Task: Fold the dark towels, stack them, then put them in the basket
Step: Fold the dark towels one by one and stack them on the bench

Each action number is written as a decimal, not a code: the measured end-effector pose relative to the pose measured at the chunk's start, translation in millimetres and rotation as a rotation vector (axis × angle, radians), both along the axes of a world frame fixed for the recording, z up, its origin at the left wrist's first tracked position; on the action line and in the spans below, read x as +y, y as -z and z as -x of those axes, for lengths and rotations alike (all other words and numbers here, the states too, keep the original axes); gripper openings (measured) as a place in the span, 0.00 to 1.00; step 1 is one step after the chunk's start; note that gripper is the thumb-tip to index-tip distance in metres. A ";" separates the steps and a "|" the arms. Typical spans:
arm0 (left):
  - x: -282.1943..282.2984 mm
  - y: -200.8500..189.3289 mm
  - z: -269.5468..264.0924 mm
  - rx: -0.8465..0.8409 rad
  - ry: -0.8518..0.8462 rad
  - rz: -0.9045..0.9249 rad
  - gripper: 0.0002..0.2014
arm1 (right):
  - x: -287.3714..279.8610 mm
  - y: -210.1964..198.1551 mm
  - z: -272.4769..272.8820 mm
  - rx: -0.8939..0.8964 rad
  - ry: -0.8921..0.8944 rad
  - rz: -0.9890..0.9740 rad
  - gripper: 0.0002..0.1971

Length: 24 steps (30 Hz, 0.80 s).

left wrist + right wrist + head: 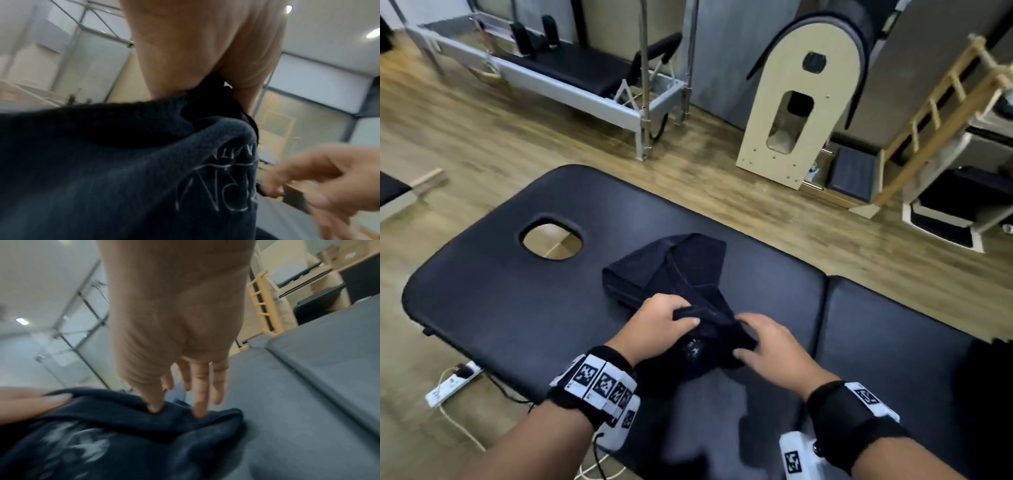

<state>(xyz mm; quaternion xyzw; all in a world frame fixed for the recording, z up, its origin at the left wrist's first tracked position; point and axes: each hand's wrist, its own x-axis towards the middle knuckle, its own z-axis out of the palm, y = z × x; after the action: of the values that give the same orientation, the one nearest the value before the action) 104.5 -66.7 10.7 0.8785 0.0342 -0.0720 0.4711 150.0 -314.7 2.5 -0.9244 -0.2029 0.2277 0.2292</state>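
Dark towels: two are noted on the padded treatment table (517, 308). One folded towel (640, 270) is laid flat beyond the hands, near the table's face hole (551, 238); its folding is judged done, though one upper flap is seen slightly askew. A second, unfolded towel (705, 339), bearing a pale embroidered logo (222, 183), is bunched at the near edge, its far end draped onto the folded one. The left hand (661, 325) is closed over a gathered ridge of this towel, fingers curled round the cloth and thumb laid across the top. The right hand (774, 346) is set at the towel's right end, fingers straight and slightly spread; in the right wrist view the thumb and one fingertip (199, 412) are pressed into the fabric, and a true pinch cannot be confirmed. Remaining, as judged: the second towel is to be spread and folded, placed on the first, and the stack carried to the basket. No basket is visible in any view. Whether further towels exist cannot be told.
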 end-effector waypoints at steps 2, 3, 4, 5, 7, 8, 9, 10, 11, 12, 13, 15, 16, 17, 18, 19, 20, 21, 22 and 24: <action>-36.5 -9.8 -8.5 0.003 0.078 0.013 0.05 | 7.5 -15.2 10.7 -0.049 -0.017 -0.159 0.30; -56.0 -14.2 -12.0 0.003 0.086 0.003 0.06 | 4.5 -22.1 14.9 -0.075 -0.008 -0.197 0.30; -70.1 -18.1 -14.2 0.003 0.068 -0.006 0.08 | 1.9 -26.8 17.1 -0.082 0.015 -0.212 0.29; -84.2 -22.1 -15.5 0.006 0.053 -0.015 0.10 | -6.3 -30.6 19.1 -0.084 0.037 -0.214 0.27; -100.2 -28.6 -15.4 0.041 0.078 0.020 0.10 | -24.2 -35.6 22.1 -0.103 0.074 -0.166 0.21; -107.4 -31.7 -14.3 0.073 0.125 0.060 0.09 | -37.9 -37.4 23.4 -0.120 0.104 -0.127 0.19; -111.1 -32.9 -12.8 0.111 0.175 0.093 0.10 | -50.0 -37.2 24.4 -0.136 0.135 -0.100 0.17; -116.7 -34.8 -11.2 0.141 0.228 0.098 0.12 | -64.0 -37.9 25.8 -0.148 0.174 -0.079 0.17; -119.2 -35.2 -9.5 0.153 0.265 0.064 0.14 | -75.7 -36.5 26.6 -0.149 0.206 -0.074 0.17; -122.7 -35.7 -7.9 0.148 0.285 0.014 0.15 | -88.2 -35.7 27.2 -0.142 0.239 -0.071 0.17; -128.2 -37.0 -6.8 0.133 0.295 -0.036 0.16 | -102.9 -35.5 28.0 -0.136 0.265 -0.067 0.16; -137.9 -39.1 -4.3 0.090 0.301 -0.102 0.16 | -129.3 -34.6 29.8 -0.124 0.297 -0.042 0.15; -142.0 -40.4 -3.4 0.061 0.306 -0.125 0.16 | -139.7 -34.4 30.6 -0.121 0.310 -0.034 0.14; -147.6 -42.1 -2.9 0.034 0.317 -0.138 0.14 | -149.9 -33.7 31.8 -0.125 0.324 -0.031 0.14; -155.6 -44.0 -2.5 0.013 0.330 -0.135 0.10 | -160.2 -35.1 34.0 -0.134 0.338 -0.031 0.13; -162.9 -45.2 -2.9 -0.001 0.336 -0.133 0.06 | -167.8 -35.1 35.5 -0.145 0.348 -0.038 0.12; -172.5 -47.1 -3.0 -0.015 0.342 -0.141 0.04 | -175.0 -36.0 38.0 -0.158 0.359 -0.050 0.12; -181.2 -48.5 -3.8 -0.030 0.345 -0.161 0.06 | -179.2 -36.0 39.9 -0.170 0.360 -0.072 0.11; -190.5 -50.0 -4.4 -0.044 0.357 -0.181 0.08 | -182.0 -36.6 42.4 -0.175 0.358 -0.098 0.10; -209.8 -52.2 -5.3 -0.072 0.401 -0.222 0.09 | -182.3 -38.5 49.9 -0.172 0.324 -0.145 0.11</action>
<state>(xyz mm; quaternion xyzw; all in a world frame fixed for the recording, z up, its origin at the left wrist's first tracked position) 109.7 -276.5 62.9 0.9161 -0.1499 -0.1287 0.3490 100.0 -497.0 41.0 -0.9420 -0.0860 0.0929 0.3108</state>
